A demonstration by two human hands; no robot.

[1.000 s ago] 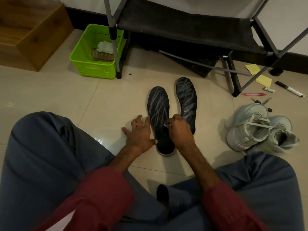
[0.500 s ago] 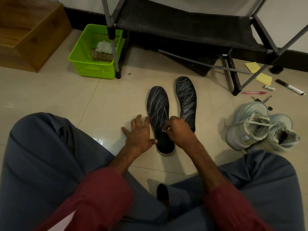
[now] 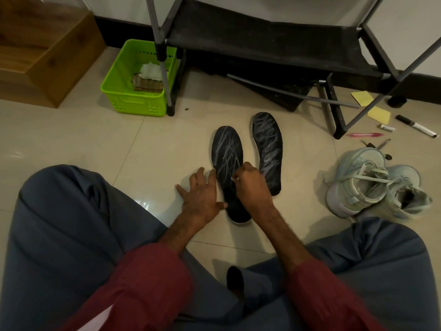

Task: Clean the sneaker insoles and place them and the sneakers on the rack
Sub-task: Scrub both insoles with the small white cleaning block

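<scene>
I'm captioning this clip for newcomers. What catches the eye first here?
Two black insoles streaked with pale marks lie side by side on the floor, mid-frame. The right hand pinches a small white object over the nearer insole; the left hand lies flat beside it. A green basket stands upper left.

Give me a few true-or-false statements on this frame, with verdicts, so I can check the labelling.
1. Both sneakers stand on the rack. False: they lie on the floor.
2. The nearer insole and the farther insole lie side by side on the floor. True.
3. The left hand lies flat beside the nearer insole. True.
4. The right hand is open. False: its fingers curl over the nearer insole, pinching a small white item.
5. The green basket stands beside the sneakers. False: it stands far left, by the rack's leg.
</scene>
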